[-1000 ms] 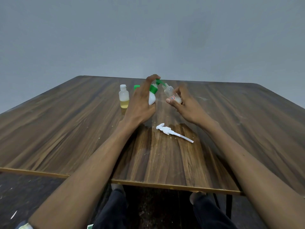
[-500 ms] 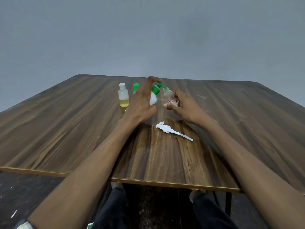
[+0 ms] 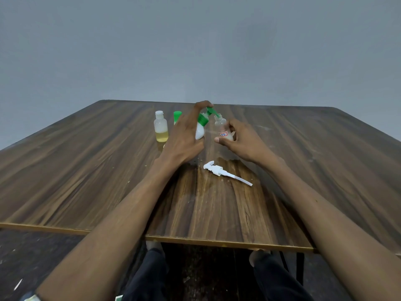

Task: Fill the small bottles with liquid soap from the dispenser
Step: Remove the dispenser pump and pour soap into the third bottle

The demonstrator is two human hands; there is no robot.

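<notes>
Left of the hands (image 3: 186, 137) stand a capped bottle (image 3: 161, 129) and, seemingly, a green cap (image 3: 177, 115); a loose pump (image 3: 225, 173) lies nearer.

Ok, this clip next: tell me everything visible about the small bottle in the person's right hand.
The small bottle is clear plastic, uncapped, with a threaded open neck and a white label marked in red and blue. It looks nearly empty. It tilts left, its mouth just under the green nozzle of the soap dispenser. The right hand pinches its lower body, thumb in front, fingers behind. Whether its base touches the table cannot be told.
</notes>
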